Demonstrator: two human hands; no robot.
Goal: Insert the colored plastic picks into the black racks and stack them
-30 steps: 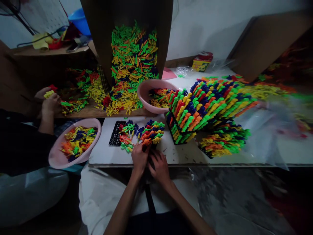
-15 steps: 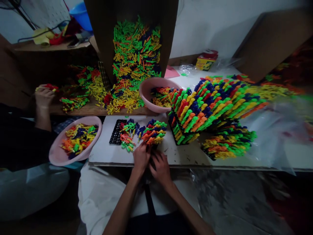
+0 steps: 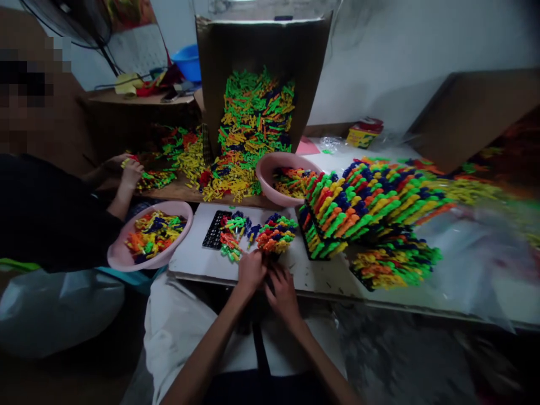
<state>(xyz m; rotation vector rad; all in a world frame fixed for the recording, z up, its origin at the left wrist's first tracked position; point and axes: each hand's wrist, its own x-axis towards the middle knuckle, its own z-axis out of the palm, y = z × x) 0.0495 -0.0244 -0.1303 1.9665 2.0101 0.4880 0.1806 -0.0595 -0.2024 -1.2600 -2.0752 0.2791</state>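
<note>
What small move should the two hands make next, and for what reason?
Probably the left hand should pick from the loose pile of small multicoloured plastic figures: it lies just beyond that hand, between the black perforated tray and the tightly packed multicoloured cluster, with the right hand nearby.

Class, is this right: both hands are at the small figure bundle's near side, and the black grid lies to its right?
No: the head view shows the black grid left of the small figure bundle. The left hand and right hand are at the bundle's near side.
</note>
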